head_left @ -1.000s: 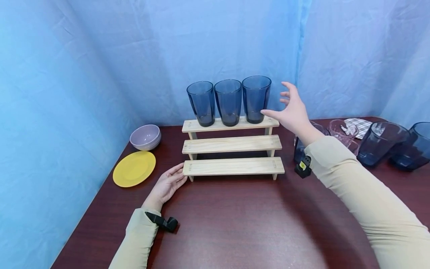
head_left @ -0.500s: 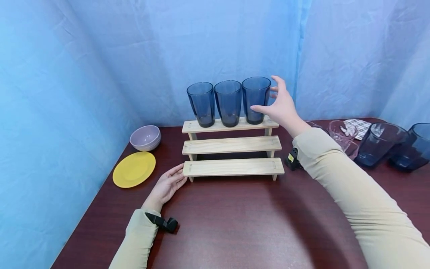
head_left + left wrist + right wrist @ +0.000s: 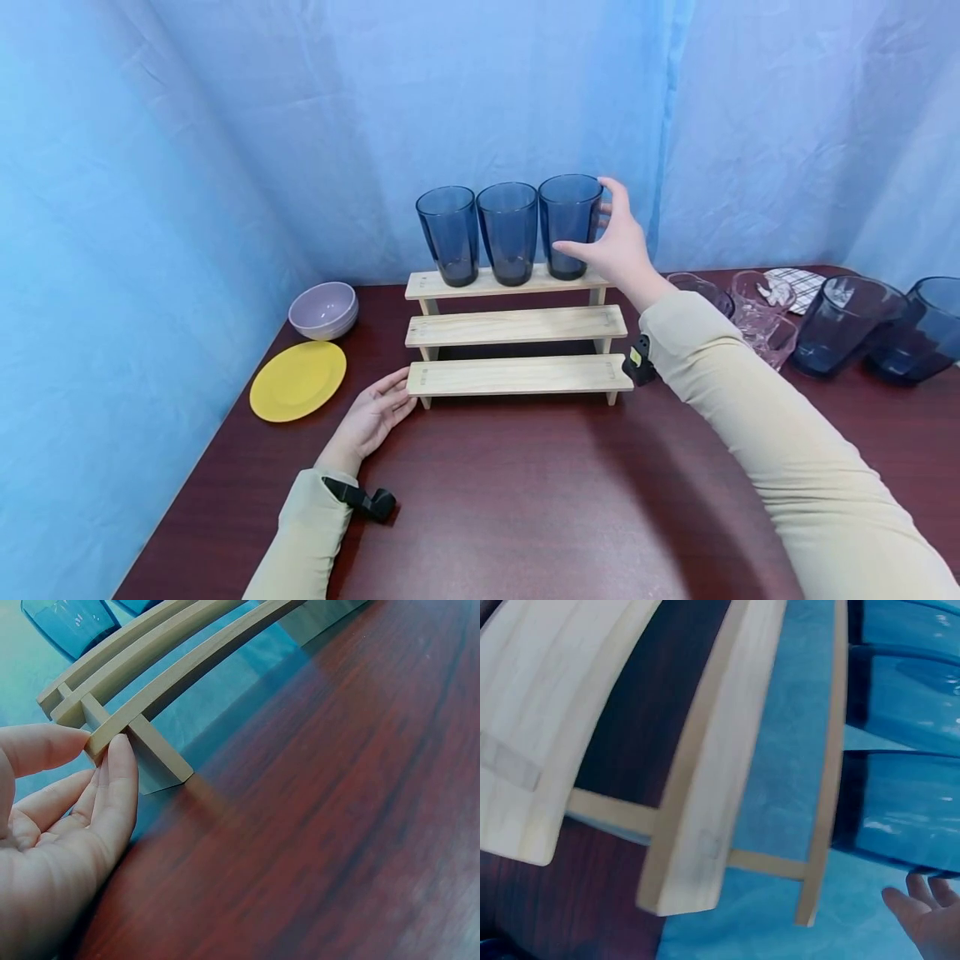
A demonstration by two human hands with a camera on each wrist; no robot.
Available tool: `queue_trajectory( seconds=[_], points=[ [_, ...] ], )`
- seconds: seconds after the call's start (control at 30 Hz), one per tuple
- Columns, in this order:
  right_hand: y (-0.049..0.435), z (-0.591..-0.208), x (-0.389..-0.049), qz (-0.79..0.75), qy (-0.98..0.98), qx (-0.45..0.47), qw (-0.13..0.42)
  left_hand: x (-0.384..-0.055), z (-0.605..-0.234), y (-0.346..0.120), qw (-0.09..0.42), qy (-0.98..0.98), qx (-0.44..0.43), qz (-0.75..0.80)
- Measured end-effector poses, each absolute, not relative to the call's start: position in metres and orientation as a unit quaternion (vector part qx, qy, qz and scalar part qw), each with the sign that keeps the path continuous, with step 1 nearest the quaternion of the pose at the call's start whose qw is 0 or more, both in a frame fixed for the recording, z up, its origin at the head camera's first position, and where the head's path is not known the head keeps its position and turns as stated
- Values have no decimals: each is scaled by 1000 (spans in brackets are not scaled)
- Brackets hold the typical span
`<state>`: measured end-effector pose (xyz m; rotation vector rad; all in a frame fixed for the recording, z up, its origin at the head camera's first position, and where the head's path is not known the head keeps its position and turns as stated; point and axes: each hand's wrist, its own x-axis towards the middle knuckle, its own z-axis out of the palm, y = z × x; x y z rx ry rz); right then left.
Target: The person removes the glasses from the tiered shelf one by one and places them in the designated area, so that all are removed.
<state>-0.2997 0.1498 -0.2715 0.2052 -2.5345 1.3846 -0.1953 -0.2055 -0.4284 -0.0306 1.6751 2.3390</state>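
Three blue tinted glasses stand in a row on the top board of a three-step wooden rack [image 3: 517, 326]: a left glass [image 3: 447, 233], a middle glass [image 3: 510, 233] and a right glass [image 3: 567, 225]. My right hand [image 3: 624, 246] is beside the right glass, thumb and fingers spread wide in a C shape. Its thumb overlaps the glass front in the head view. The right wrist view has the fingertips [image 3: 919, 885] right at the glass's side, with a gap at the thumb. My left hand [image 3: 82, 817] pinches the left end of the lowest board between thumb and fingers.
A lilac bowl [image 3: 324, 310] and a yellow plate [image 3: 297, 381] lie left of the rack. On the right are more blue glasses [image 3: 847, 325], pinkish clear glasses [image 3: 765, 312] and a checked white round mat [image 3: 802, 283]. Blue curtains [image 3: 480, 92] hang behind the table.
My right hand has moved left, from apart on the right up to the right glass. My left hand stays at the rack's lowest board, and the three glasses keep their places.
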Motion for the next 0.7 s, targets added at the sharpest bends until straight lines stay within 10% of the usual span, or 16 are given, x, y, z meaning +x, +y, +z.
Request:
queue_trajectory(
  seconds=[0.7],
  points=[
    [148,-286,-302,488,-854,72,166,-196,-441,-211,126,565,63,813]
  ],
)
